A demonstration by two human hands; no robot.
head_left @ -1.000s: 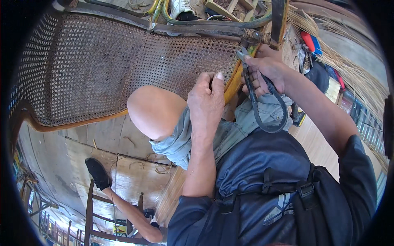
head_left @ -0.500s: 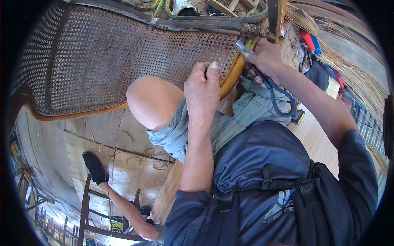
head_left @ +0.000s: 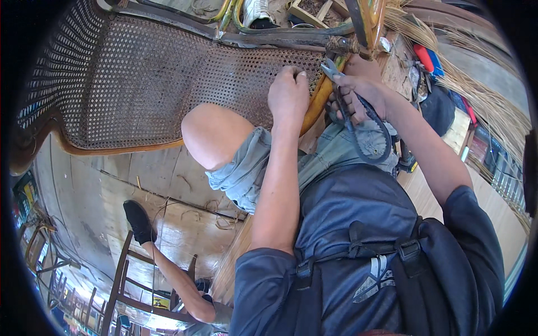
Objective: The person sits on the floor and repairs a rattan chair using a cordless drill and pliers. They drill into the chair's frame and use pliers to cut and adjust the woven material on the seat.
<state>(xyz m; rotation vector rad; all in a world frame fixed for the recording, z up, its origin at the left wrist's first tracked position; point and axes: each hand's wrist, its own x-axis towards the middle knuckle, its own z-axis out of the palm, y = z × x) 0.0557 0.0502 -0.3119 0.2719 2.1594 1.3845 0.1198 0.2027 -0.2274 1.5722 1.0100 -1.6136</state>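
Observation:
A woven cane panel (head_left: 151, 70) in a dark and yellow-brown wooden frame (head_left: 318, 103) lies across my knee. Over its right end, my left hand (head_left: 290, 92) is closed in a pinch with the thumb on top; whatever it grips is too small or hidden. Close to its right, my right hand (head_left: 361, 92) holds a pair of pliers (head_left: 330, 68) with silver jaws and long, dark, curved handles. The jaws point up and left, slightly parted, beside the frame's edge and apart from my left hand. My fingers partly cover the handles.
Long straw-coloured cane strands (head_left: 482, 106) lie at the right, near a red and blue object (head_left: 428, 60). A wooden post (head_left: 367, 25) rises above my right hand. Lower left, another person's leg (head_left: 176, 280) stretches beside a dark wooden chair frame (head_left: 120, 280). Cane scraps litter the floor.
My left hand has shifted up and right over the cane, nearer the pliers. The pliers' jaws and handles appear spread wider. The whole view has shifted slightly.

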